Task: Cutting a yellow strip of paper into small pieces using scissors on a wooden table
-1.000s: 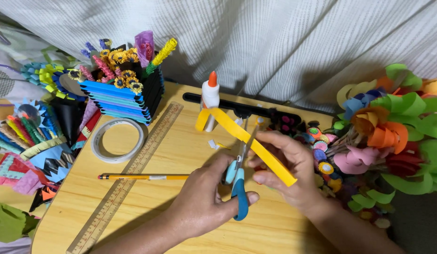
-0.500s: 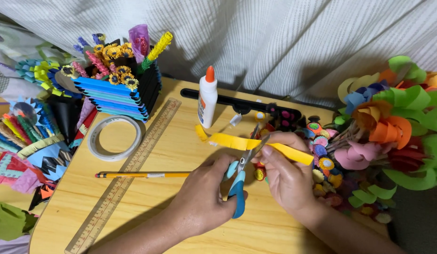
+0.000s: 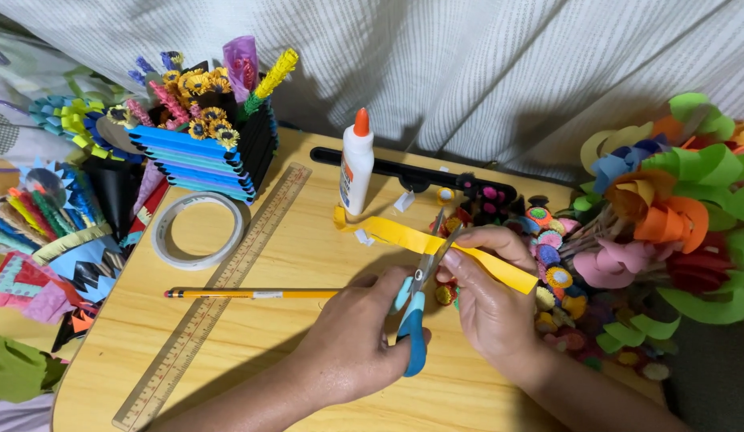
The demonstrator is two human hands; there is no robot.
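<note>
While your left hand [image 3: 352, 348] gripped the scissors [image 3: 416, 308], your right hand [image 3: 488, 300] pinched the yellow paper strip [image 3: 404, 236] between the blades.

Scissors [image 3: 416, 308] handles hidden in left hand [image 3: 352, 340]; paper flowers [image 3: 676, 208] cut off at right edge.

left hand [image 3: 352, 340] gripping scissors [image 3: 416, 308], right hand [image 3: 492, 296] holding yellow paper strip [image 3: 412, 238]

Both forearms are bare, with no sleeve, watch, bracelet or ring showing. The left hand [image 3: 352, 344] and right hand [image 3: 492, 300] wear no gloves; the fingernails are short and unpainted.
</note>
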